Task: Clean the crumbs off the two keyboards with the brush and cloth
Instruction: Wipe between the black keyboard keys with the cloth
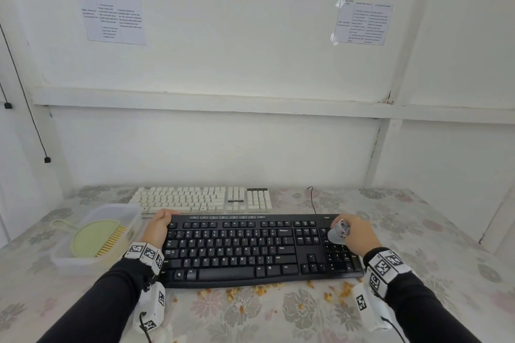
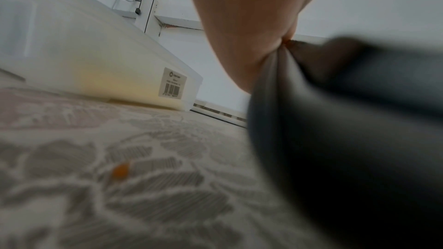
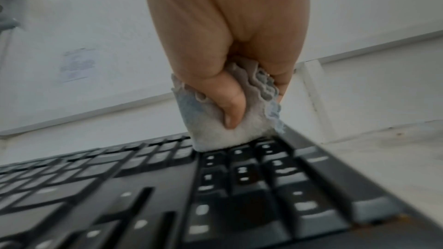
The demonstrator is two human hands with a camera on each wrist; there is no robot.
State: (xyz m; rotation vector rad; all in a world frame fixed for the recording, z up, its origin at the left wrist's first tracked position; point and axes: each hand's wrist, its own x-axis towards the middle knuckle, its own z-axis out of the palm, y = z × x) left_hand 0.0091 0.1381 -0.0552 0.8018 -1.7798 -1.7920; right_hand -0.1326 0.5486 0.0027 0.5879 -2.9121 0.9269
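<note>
Black plastic fills the middle of what we see: the black keyboard (image 1: 259, 249) lies flat on the flowered worktop (image 1: 434, 234), and we place everything else against it. Our left hand (image 1: 158, 227) wraps its far left corner, forearm stretched low along the worktop, fingers (image 1: 167, 213) curled over the back edge. Our right hand (image 1: 351, 232) is over the number pad at the keyboard's right end, wrist raised and palm down, the thumb and fingers (image 3: 231, 101) bunching the grey cloth (image 3: 213, 132) tight so that its folded lower end presses on the upper number keys. Just behind the black keyboard lies the white keyboard (image 1: 203, 199), parallel to it. To its left sits a clear plastic tub (image 1: 83, 259) with the green brush (image 1: 97, 238) lying inside it, bristles toward the keyboard. Along its near edge orange crumbs (image 1: 342, 291) lie scattered on the worktop, thickest toward the right.
</note>
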